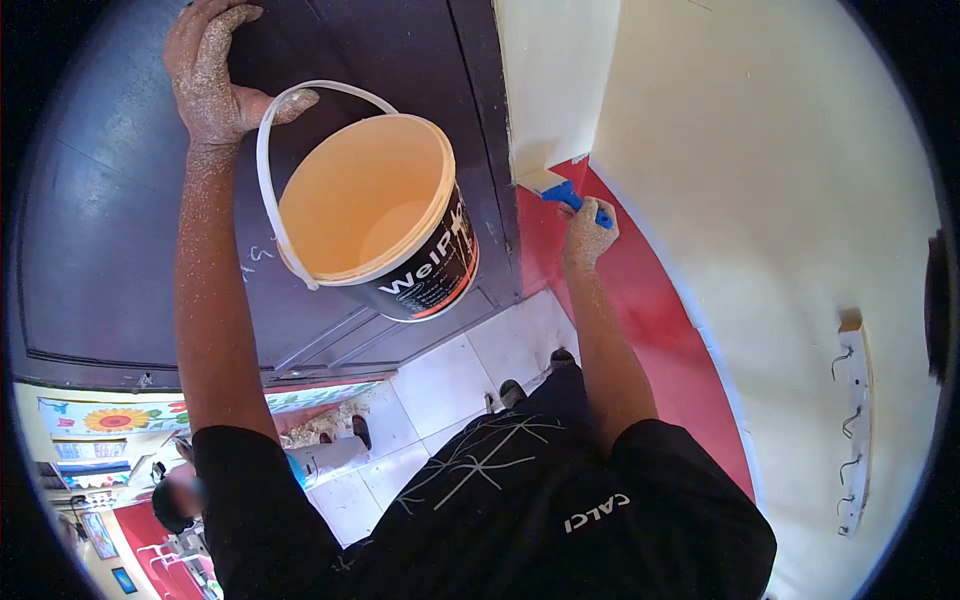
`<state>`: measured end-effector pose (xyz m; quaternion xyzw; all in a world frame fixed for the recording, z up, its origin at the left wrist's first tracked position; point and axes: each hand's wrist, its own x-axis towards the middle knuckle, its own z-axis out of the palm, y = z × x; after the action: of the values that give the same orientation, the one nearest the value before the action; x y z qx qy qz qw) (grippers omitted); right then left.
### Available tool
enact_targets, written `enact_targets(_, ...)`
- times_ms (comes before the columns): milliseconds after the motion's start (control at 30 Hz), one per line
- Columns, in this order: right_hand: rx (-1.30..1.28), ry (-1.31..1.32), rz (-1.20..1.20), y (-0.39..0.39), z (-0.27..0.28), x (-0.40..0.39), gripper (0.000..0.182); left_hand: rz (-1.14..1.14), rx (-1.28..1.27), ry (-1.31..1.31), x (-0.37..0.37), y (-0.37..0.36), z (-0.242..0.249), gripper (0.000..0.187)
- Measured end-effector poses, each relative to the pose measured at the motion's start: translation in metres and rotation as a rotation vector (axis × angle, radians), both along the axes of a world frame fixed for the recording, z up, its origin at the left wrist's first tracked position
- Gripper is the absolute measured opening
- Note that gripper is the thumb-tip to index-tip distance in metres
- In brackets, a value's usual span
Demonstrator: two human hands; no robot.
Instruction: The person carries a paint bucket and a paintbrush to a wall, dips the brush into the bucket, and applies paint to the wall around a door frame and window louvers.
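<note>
My left hand [215,85], speckled with pale paint, is raised at the upper left against the dark door [130,230]. The white handle [264,160] of a black-labelled bucket [430,262] passes by its thumb, and the bucket hangs tilted, its pale orange inside showing. My right hand [590,232], also speckled, is closed around the blue handle of a scraper-like tool [572,197]. The tool's blue head touches or nearly touches the wall corner, where the cream wall [555,90] meets the red band [640,270].
Pale floor tiles [440,370] lie below, with my shoes on them. Another person [180,500] is at the lower left, beyond the door. A hook rail [855,430] is fixed on the right wall. A sunflower banner [110,418] hangs at the left.
</note>
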<state>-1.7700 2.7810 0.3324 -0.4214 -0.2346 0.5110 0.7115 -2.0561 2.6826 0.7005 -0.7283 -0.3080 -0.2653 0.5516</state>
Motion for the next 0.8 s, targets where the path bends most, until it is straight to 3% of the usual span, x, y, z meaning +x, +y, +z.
enact_targets(167, 0.055, 0.042, 0.012, 0.019, 0.009, -0.012, 0.009, -0.002, 0.001, -0.010, 0.001, 0.000, -0.001, 0.086)
enact_targets(367, 0.189, 0.108, 0.016, 0.012, 0.125, 0.006, 0.013, -0.032, -0.013, 0.015, 0.001, 0.000, 0.002, 0.085)
enact_targets(500, 0.248, 0.069, -0.006, -0.009, 0.151, 0.030, 0.015, -0.046, -0.005, 0.014, -0.001, 0.001, 0.002, 0.085)
enact_targets(800, 0.074, -0.022, 0.035, -0.004, 0.002, 0.018, 0.009, -0.034, -0.019, 0.015, 0.001, 0.000, 0.003, 0.084)
